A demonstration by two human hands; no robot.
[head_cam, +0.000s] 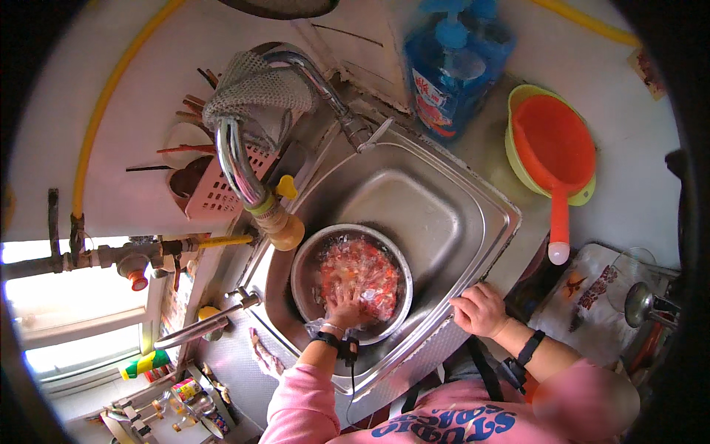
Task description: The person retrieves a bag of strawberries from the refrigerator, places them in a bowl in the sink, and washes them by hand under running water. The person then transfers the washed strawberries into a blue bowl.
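Note:
My left hand (345,309) is in a round metal basin (297,277), its spread fingers pressed into wet red and whitish pieces of food (360,272), perhaps meat; the fingertips are hard to make out. What looks like clear plastic film bunches at that wrist. The basin stands inside a stainless steel sink (399,194), at its lower left. My right hand (481,311) rests with curled fingers on the sink's near right rim, and no object shows in it. A chrome faucet (238,161) with a mesh cloth (260,89) draped over it reaches above the sink's left side.
Blue pump bottles (455,72) stand behind the sink. An orange ladle (552,144) lies in a yellow-green colander (516,161) to the right. At left are a pink perforated basket (222,188) with utensils, a second tap (205,327) and a crumpled cloth (265,355).

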